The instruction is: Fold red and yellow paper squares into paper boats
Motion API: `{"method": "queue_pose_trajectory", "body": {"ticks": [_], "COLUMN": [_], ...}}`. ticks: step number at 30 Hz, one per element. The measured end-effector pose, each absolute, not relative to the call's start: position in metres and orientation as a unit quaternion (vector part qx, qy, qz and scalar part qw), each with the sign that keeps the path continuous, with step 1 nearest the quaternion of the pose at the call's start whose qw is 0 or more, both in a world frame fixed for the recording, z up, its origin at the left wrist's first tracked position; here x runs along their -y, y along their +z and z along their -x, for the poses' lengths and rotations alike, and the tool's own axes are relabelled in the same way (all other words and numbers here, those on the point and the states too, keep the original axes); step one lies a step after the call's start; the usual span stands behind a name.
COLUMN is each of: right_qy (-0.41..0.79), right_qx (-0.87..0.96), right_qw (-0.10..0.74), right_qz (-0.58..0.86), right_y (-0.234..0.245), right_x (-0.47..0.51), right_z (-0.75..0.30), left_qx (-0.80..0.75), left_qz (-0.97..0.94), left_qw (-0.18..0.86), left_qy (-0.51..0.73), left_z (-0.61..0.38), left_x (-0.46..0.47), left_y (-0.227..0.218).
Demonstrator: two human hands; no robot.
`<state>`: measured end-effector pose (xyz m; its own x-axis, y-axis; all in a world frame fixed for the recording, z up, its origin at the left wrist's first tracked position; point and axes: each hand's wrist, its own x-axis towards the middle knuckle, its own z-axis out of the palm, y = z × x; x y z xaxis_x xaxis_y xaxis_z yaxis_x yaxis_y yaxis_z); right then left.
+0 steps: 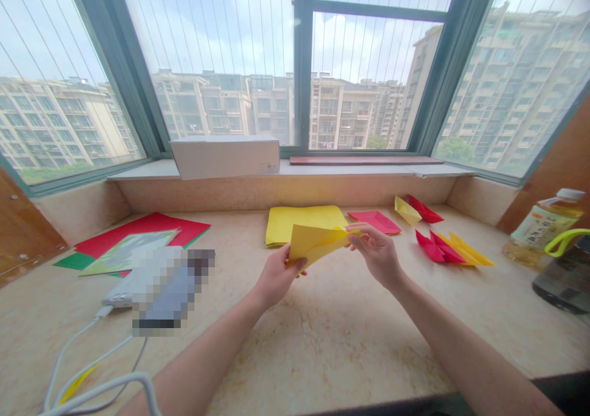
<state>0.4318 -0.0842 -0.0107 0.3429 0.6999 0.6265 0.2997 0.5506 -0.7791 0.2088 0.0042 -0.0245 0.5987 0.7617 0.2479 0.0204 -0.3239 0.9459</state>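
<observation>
A partly folded sheet of yellow paper (313, 244) is held up above the counter between both hands. My left hand (281, 274) grips its lower left side, thumb in front and fingers behind. At the paper's right end, my right hand (375, 250) pinches a narrow, folded tip. Just behind it lies a stack of yellow paper (281, 224). To the right of the stack rests a flat folded red paper piece (375, 222).
Folded paper shapes, among them a red one (440, 247), lie right of my hands. A tea bottle (544, 225) and a dark bottle (565, 281) stand far right. Left are red sheets (138, 228), a blurred device (170, 293) and white cables (69, 342). A white box (225, 158) sits on the sill.
</observation>
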Motion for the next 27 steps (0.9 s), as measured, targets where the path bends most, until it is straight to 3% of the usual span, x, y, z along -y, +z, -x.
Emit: {"method": "queue_pose_trajectory", "body": {"ticks": [12, 20, 27], "right_qy": [0.267, 0.197, 0.124], "right_qx": [0.528, 0.491, 0.516], "right_qw": [0.672, 0.713, 0.675], "right_qz": [0.445, 0.461, 0.512], "right_y": [-0.010, -0.012, -0.022], "right_x": [0.082, 0.077, 0.077], "right_z": [-0.435, -0.438, -0.443], "left_qx": [-0.294, -0.257, -0.267], "left_qz": [-0.724, -0.747, -0.751], "left_qw": [0.479, 0.488, 0.482], "left_qy": [0.399, 0.371, 0.364], "left_z": [-0.209, -0.209, -0.210], "left_x": [-0.003, 0.003, 0.002], "left_y": [-0.018, -0.020, -0.019]}}
